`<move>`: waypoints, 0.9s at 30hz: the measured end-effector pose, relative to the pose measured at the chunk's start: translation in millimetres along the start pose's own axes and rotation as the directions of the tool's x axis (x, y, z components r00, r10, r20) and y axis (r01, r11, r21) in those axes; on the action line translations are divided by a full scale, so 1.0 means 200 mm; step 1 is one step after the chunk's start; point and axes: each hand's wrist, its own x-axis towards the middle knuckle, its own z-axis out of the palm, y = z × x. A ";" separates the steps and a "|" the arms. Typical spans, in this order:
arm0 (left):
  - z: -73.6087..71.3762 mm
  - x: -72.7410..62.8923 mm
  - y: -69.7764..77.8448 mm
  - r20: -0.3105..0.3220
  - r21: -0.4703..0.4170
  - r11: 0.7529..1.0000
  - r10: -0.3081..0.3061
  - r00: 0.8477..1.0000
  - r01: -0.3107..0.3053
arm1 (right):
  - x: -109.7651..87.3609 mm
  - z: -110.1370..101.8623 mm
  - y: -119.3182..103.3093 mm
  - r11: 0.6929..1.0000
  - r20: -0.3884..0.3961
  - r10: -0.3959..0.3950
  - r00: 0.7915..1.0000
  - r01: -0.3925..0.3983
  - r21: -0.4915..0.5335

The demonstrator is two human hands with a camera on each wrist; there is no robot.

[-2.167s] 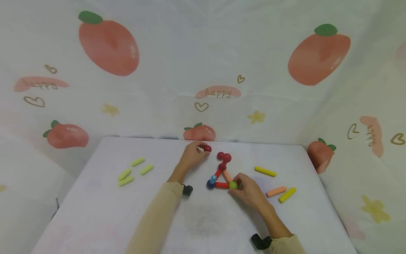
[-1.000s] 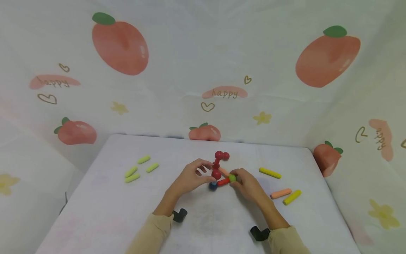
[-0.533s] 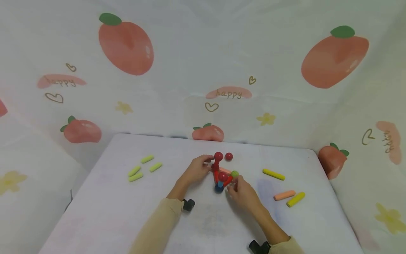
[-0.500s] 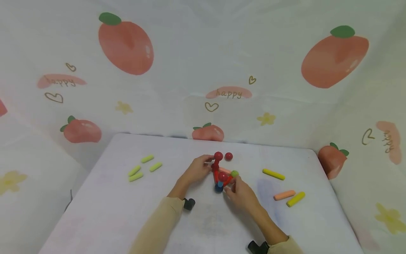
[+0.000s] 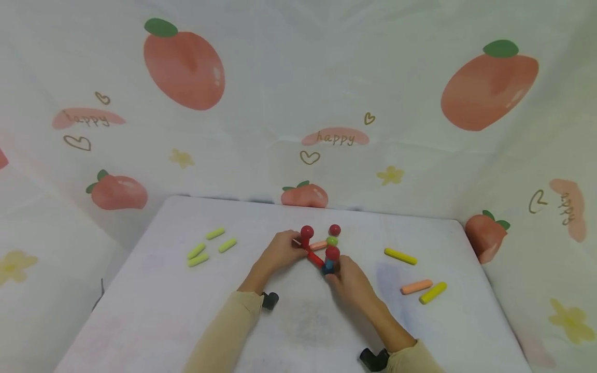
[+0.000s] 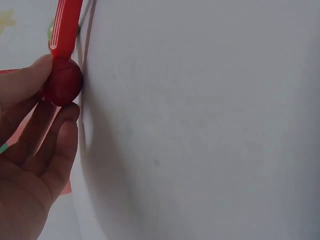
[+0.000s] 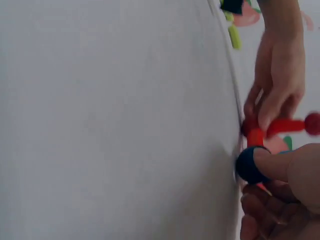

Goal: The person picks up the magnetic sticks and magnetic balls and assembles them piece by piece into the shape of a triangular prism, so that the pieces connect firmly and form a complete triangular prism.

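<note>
As two hands meet over a white table (image 5: 298,326), a person in beige sleeves (image 5: 228,331) steadies a small frame of balls and sticks near the middle of its far half. The left hand (image 5: 284,252) pinches a dark red ball (image 6: 64,82) at one corner between thumb and fingers, seen close up from the left wrist. The right hand (image 5: 354,282) grips a dark blue ball (image 7: 250,164) at the near corner, its thumb pressed on one side and its fingers curled under the other.

A red stick (image 5: 315,259) joins the two held corners. Above the left hand rises a second red stick (image 5: 305,241), capped by a bright red ball (image 5: 307,231); above the right, a short light blue stick (image 5: 329,263) carries another bright red ball (image 5: 332,253). A peach stick (image 5: 319,245) runs from the left-hand corner toward a green ball (image 5: 332,241), with one more red ball (image 5: 335,229) just behind it.

Off to the left lie four pale green sticks (image 5: 227,245). At right, two yellow sticks (image 5: 400,256) and an orange stick (image 5: 416,286) rest well apart from the frame, before a cloth backdrop (image 5: 261,93) printed with peaches, hearts and the word "happy."
</note>
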 end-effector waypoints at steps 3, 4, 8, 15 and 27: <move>-0.02 -0.03 -0.02 0.007 0.010 0.999 -0.040 0.999 0.040 | 0.05 -0.03 0.03 0.998 0.003 -0.061 0.998 0.061 -0.034; -0.02 -0.04 -0.02 0.008 0.008 0.999 -0.053 0.999 0.053 | 0.07 -0.04 0.04 0.996 0.002 -0.076 0.997 0.076 -0.046; -0.01 -0.06 -0.04 -0.014 0.000 0.998 -0.065 0.998 0.065 | 0.12 -0.07 0.08 0.985 0.003 -0.127 0.992 0.126 -0.117; 0.00 -0.08 -0.01 -0.055 0.028 0.997 -0.074 0.996 0.076 | 0.13 -0.13 0.09 0.948 0.005 -0.135 0.991 0.131 -0.289; 0.01 -0.08 0.00 -0.078 -0.010 0.994 -0.110 0.991 0.109 | 0.11 -0.39 0.38 0.875 -0.080 -0.101 0.992 0.051 -0.481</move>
